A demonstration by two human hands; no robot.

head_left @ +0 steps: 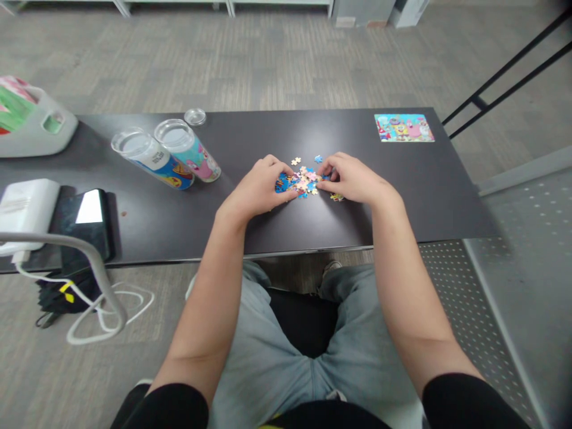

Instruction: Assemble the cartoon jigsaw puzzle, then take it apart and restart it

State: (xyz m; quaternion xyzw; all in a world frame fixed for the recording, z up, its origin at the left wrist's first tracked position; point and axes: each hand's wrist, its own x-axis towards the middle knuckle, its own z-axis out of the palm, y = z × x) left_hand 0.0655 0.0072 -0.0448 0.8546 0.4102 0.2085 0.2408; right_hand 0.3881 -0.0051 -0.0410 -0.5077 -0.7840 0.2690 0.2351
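A small heap of jigsaw puzzle pieces (304, 180) lies on the dark table, mostly blue, pink and cream. At its left side is my left hand (266, 186), thumb and fingers spread apart and curved around the pieces, touching the heap's edge. From the right, my right hand (351, 179) cups the heap with thumb and forefinger apart and the other fingers curled. Some pieces are partly hidden under both hands. One cream piece (295, 161) and one blue piece (318, 159) lie apart, just beyond the heap.
A colourful cartoon picture card (404, 128) lies at the far right of the table (286, 229). To the left stand two clear-topped canisters (167, 164) (201, 158), a loose clear lid (195, 117), a phone (84, 220), a white charger (29, 208) and a white basket (53, 128).
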